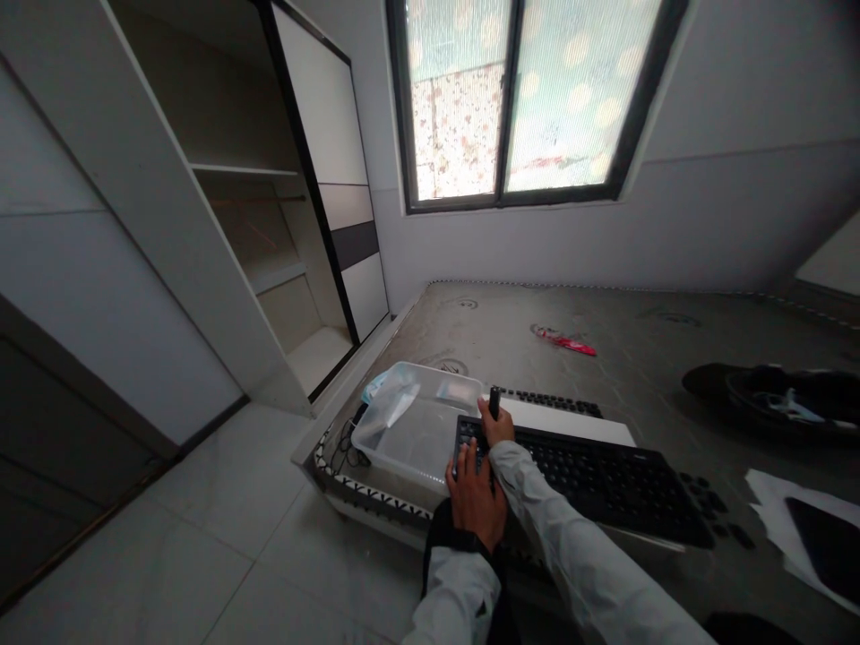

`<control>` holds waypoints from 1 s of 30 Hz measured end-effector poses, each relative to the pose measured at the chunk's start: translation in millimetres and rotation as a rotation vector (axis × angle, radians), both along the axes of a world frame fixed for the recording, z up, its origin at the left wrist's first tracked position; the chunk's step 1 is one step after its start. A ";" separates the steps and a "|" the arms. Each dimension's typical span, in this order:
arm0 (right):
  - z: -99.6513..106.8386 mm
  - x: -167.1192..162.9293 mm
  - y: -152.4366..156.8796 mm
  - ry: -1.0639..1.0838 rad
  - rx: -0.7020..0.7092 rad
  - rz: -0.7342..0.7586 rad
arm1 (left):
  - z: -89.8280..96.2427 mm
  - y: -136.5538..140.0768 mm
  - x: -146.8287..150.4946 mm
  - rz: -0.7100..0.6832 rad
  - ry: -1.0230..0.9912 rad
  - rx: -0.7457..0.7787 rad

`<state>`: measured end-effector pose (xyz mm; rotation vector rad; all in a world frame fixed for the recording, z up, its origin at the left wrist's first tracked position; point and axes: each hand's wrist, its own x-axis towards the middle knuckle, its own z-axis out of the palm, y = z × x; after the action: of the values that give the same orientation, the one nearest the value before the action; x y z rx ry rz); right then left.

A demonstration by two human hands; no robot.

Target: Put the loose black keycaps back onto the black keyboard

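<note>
A black keyboard [605,479] lies at a slant in front of me. My left hand [477,497] rests on its left end, fingers stretched out and slightly apart over the keys. Just beyond it, my right hand [497,428] is closed around a short black handle [494,402] that stands upright out of the fist. The lower end of that handle is hidden by my fingers, so its kind cannot be made out. Under the keyboard's far edge shows a flat white board or box [571,419].
A clear plastic bin [417,439] stands left of the keyboard on the grey mattress [490,331]. Loose black keycaps [712,506] lie to the right; more keycaps [554,400] are lined up behind. Farther off are a red packet [571,344], a dark bag [786,394] and a black phone-like slab [829,542].
</note>
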<state>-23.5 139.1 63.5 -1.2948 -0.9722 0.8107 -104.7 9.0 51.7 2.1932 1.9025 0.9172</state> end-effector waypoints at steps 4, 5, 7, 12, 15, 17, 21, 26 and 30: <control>0.5 -2.4 -7.0 -0.131 0.030 -0.081 | -1.1 0.4 -0.9 -0.004 -0.003 -0.007; 1.1 -3.1 -8.5 -0.158 0.035 -0.099 | -1.3 0.4 -1.2 -0.005 -0.004 -0.009; 2.7 -4.5 -11.1 -0.208 0.045 -0.125 | -1.5 0.5 -1.5 -0.008 -0.005 -0.009; 4.8 -7.2 -16.4 -0.294 0.072 -0.126 | -1.1 0.6 -1.6 -0.012 -0.010 -0.014; 3.9 -7.6 -18.0 -0.328 0.081 -0.101 | -1.4 0.2 -1.7 -0.008 -0.010 -0.020; 2.6 -7.6 -18.1 -0.340 0.087 -0.087 | -1.9 -0.1 -1.7 -0.008 -0.011 -0.029; -1.7 -7.2 -16.5 -0.354 0.100 -0.070 | -3.6 0.5 -1.5 -0.008 -0.005 -0.039; -8.3 -6.1 -13.1 -0.377 0.132 -0.045 | -5.6 1.7 -2.4 -0.015 -0.025 -0.053; -9.7 -6.1 -12.5 -0.380 0.147 -0.037 | -5.8 1.1 -3.8 -0.027 -0.051 -0.073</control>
<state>-29.6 126.6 53.8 -1.3598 -1.2790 0.4614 -108.5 10.1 45.9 2.1276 1.8491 0.8764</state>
